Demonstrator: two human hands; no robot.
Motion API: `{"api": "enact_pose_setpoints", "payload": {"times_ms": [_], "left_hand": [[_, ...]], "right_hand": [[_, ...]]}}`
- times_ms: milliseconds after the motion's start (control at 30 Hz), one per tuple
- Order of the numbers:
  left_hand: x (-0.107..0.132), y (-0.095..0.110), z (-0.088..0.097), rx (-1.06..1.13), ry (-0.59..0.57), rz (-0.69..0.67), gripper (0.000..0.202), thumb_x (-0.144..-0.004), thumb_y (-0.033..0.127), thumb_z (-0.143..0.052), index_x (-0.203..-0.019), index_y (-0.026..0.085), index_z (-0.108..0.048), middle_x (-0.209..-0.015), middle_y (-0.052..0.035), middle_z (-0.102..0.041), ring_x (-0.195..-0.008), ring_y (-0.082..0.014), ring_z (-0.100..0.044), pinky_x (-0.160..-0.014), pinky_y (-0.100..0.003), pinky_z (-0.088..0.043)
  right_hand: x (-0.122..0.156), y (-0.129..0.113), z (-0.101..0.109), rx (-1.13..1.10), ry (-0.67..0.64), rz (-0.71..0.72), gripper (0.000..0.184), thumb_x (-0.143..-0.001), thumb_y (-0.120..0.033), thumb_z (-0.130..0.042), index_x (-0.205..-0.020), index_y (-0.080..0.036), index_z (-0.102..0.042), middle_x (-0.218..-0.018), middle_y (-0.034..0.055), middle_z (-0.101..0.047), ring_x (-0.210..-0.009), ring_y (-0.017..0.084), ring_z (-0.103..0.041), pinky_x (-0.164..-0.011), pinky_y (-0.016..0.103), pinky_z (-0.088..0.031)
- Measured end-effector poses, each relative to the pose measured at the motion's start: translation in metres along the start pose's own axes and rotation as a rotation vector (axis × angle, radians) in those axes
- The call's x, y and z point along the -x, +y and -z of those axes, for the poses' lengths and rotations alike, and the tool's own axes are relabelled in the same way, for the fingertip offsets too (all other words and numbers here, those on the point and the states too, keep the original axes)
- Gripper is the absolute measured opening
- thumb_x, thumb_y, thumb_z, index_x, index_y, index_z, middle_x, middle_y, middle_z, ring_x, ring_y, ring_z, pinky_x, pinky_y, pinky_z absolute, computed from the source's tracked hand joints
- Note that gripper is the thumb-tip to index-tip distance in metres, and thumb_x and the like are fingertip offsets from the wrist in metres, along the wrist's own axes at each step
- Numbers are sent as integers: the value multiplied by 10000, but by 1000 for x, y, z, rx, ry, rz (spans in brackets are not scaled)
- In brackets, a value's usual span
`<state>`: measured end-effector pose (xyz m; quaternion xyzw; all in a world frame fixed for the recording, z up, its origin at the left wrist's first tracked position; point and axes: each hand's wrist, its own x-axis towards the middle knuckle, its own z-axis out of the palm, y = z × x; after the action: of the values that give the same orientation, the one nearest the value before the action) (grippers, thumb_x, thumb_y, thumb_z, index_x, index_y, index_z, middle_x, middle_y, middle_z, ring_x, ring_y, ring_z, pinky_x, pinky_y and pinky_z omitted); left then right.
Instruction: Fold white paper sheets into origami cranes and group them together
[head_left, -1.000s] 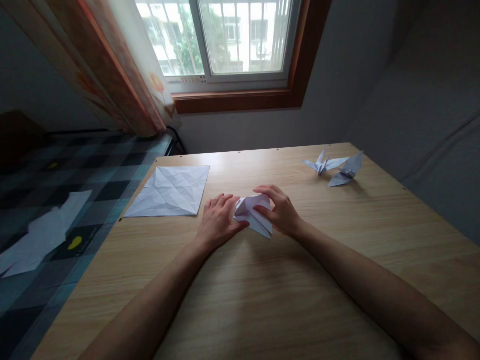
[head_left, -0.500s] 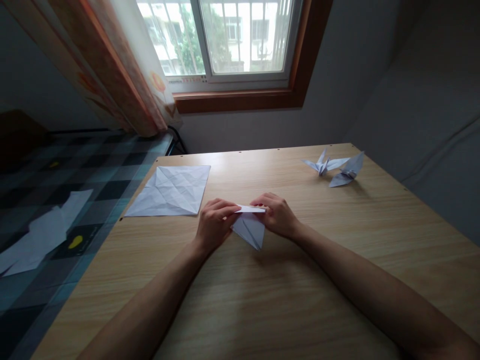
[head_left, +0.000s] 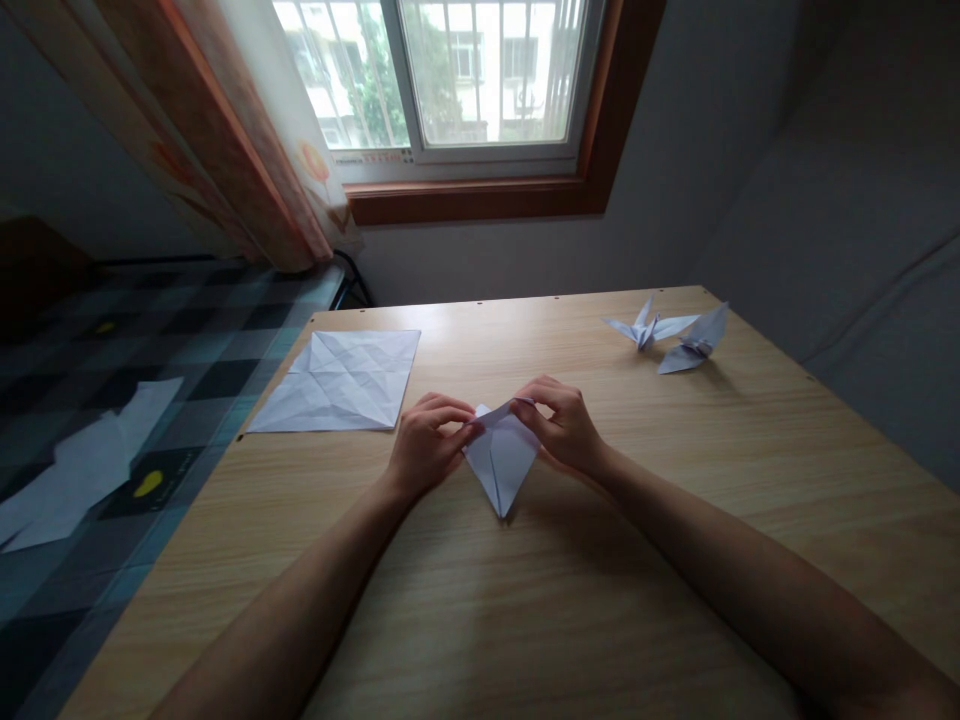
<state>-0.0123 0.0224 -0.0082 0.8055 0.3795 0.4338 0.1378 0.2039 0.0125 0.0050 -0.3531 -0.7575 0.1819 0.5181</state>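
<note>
Table (head_left: 600, 600): light wood grain, spreading across the bottom and middle of the frame, with both forearms reaching in over it from the lower left and lower right corners.
Folded paper (head_left: 504, 462): white, at the centre of the frame, held between the two hands; its narrow tip points toward the bottom edge, a slit runs up its middle, and a band crosses its top. Whether the tip touches the table, I cannot tell.
Left hand (head_left: 429, 440): just left of centre, thumb and fingers pinching the paper's upper left edge.
Right hand (head_left: 564, 428): just right of centre, thumb and fingers grasping the upper right edge.
Loose paper (head_left: 90, 465): white, irregular in outline, on the checked cloth (head_left: 45, 620) at the left edge.
Creased sheet (head_left: 341, 385): flat on the table, left of centre, covered in crossing fold lines.
Folded figures: two pointed white ones, a winged one (head_left: 643, 330) and another (head_left: 694, 346) close beside it, on the table at right.
Curtain (head_left: 225, 130): orange and floral, upper left.
Window (head_left: 491, 80): top centre, brown-framed, bright.
</note>
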Motion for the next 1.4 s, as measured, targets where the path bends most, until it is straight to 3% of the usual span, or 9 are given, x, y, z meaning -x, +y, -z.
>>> {"api": "enact_pose_setpoints", "payload": {"times_ms": [167,300,633,800,867,1000,1167,1300,1400], "left_hand": [[0,-2,0,32,-47,6,116,-810,267,-718,-707,221,-744,-794,-35,-750,-767,-176,-664,-712,-310,-544],[0,-2,0,44,-63,-8,90,-805,276,-725,-737,222,-750,-823,-39,-753,-799,-181,-662,-738,-322,-551],[-1,-4,0,22,-101,-1,160,-878,295,-634,-798,221,-752,-871,-48,-751,-838,-184,-655,-770,-334,-549],[1,7,1,-244,58,-66,257,-895,305,-596,-1122,202,-656,-1083,-93,-689,-995,-229,-611,-883,-403,-500],[4,14,3,-315,71,-165,257,-894,302,-589,-1125,198,-631,-1051,-93,-682,-956,-229,-607,-860,-398,-488],[8,24,4,-271,-132,-398,275,-909,377,-554,-1077,171,-624,-996,-104,-687,-909,-233,-617,-813,-382,-482],[6,22,-1,-231,-330,-464,540,-850,547,-599,-1223,157,-581,-1134,-131,-680,-1023,-248,-634,-889,-382,-481],[7,19,-6,-302,-397,-415,236,-923,354,-551,-1085,234,-674,-1128,-71,-701,-1037,-212,-647,-896,-350,-484],[8,18,-9,-320,-388,-363,181,-927,282,-544,-995,254,-709,-1111,-43,-713,-1037,-198,-653,-887,-338,-490]], "right_hand": [[2,2,-2,-55,125,-128,194,-875,-304,-616,-734,-181,-663,-696,19,-662,-660,145,-592,-649,280,-465],[1,-2,-1,-81,166,-96,162,-872,-284,-623,-747,-187,-660,-692,9,-653,-658,139,-593,-639,270,-467],[7,2,2,26,47,71,218,-922,-290,-544,-767,-187,-655,-775,42,-675,-742,153,-623,-700,282,-495],[8,2,3,256,77,159,272,-932,-277,-517,-719,-193,-663,-716,44,-670,-675,152,-594,-665,281,-471],[8,2,4,332,97,184,265,-929,-267,-521,-719,-195,-667,-714,46,-674,-672,154,-590,-664,279,-460],[7,3,7,466,122,174,277,-925,-258,-532,-683,-193,-651,-690,47,-665,-663,156,-581,-669,279,-431],[7,1,6,595,110,172,333,-917,-262,-538,-598,-186,-597,-602,31,-611,-598,144,-539,-626,275,-387],[6,3,4,528,123,55,238,-904,-268,-556,-689,-183,-616,-626,10,-612,-577,124,-534,-601,251,-396],[4,2,6,473,172,41,97,-893,-233,-554,-881,-182,-635,-741,22,-643,-627,137,-567,-615,254,-442]]}}
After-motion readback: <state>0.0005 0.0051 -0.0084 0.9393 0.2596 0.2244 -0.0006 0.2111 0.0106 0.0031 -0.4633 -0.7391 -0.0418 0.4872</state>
